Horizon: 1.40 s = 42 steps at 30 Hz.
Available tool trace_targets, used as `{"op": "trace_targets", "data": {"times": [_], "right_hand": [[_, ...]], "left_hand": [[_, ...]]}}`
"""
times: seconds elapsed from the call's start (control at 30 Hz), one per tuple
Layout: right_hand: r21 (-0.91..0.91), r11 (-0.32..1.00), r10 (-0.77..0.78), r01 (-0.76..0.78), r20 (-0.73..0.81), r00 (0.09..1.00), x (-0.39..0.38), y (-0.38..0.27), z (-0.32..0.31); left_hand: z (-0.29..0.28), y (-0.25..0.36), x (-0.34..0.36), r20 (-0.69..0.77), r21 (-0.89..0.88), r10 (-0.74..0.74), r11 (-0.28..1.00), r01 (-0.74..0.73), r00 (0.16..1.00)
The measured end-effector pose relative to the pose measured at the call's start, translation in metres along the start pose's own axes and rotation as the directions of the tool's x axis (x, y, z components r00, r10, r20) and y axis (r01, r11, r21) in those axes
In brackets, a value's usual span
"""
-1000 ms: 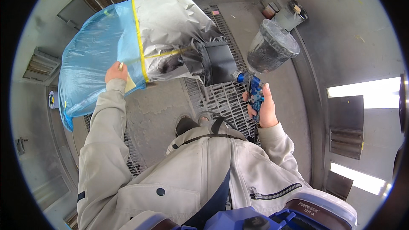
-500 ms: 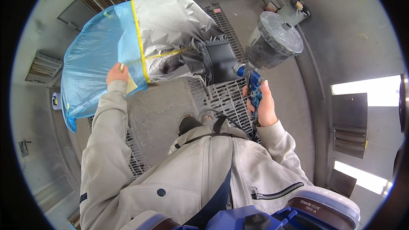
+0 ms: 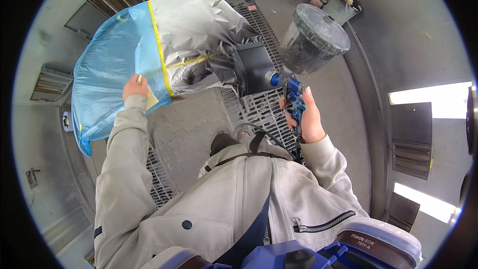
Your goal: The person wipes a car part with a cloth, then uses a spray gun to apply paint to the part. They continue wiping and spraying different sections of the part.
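The spray gun (image 3: 295,102) is in my right hand (image 3: 312,122), fingers wrapped round its grip, the grey cup (image 3: 313,42) on top, its nozzle facing the black panel (image 3: 256,67). My left hand (image 3: 135,90) is closed round a small pale piece (image 3: 140,78) by the blue film (image 3: 112,65); I can't tell what else it grips. Yellow tape (image 3: 160,47) borders the silver sheet (image 3: 196,17). Floor grating (image 3: 264,110) lies below, a bucket (image 3: 338,11) beyond.

Single head-worn fisheye view, looking steeply down, close above the jacket (image 3: 224,194)
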State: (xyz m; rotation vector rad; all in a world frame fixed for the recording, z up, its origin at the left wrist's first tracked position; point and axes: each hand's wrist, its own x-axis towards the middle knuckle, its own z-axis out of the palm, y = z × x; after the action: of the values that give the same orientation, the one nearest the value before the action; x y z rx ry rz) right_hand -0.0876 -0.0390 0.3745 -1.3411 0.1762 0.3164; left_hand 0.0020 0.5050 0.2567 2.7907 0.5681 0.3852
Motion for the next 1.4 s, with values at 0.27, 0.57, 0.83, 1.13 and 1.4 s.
{"op": "trace_targets", "data": {"times": [0.27, 0.57, 0.83, 1.13, 1.4], "right_hand": [[0.047, 0.999, 0.009, -0.011, 0.044, 0.999, 0.006, -0.001, 0.003], [-0.014, 1.000, -0.014, 0.015, 0.029, 0.999, 0.002, 0.002, 0.003], [-0.010, 1.000, 0.016, -0.016, 0.026, 1.000, -0.004, 0.005, -0.001], [-0.008, 1.000, -0.007, 0.007, 0.019, 1.000, -0.017, 0.013, -0.011], [0.017, 1.000, 0.004, -0.004, -0.003, 1.000, -0.027, 0.014, -0.017]], "left_hand": [[0.002, -0.001, 0.000, -0.017, -0.014, -0.001, 1.000, 0.000, 1.000], [0.002, -0.002, 0.000, -0.030, 0.009, -0.009, 1.000, 0.010, 1.000], [0.002, -0.001, 0.001, -0.026, 0.014, -0.008, 1.000, 0.009, 1.000], [0.003, -0.001, 0.001, -0.037, 0.012, -0.027, 1.000, 0.028, 0.999], [0.004, -0.003, 0.003, -0.013, 0.015, -0.020, 1.000, 0.020, 1.000]]}}
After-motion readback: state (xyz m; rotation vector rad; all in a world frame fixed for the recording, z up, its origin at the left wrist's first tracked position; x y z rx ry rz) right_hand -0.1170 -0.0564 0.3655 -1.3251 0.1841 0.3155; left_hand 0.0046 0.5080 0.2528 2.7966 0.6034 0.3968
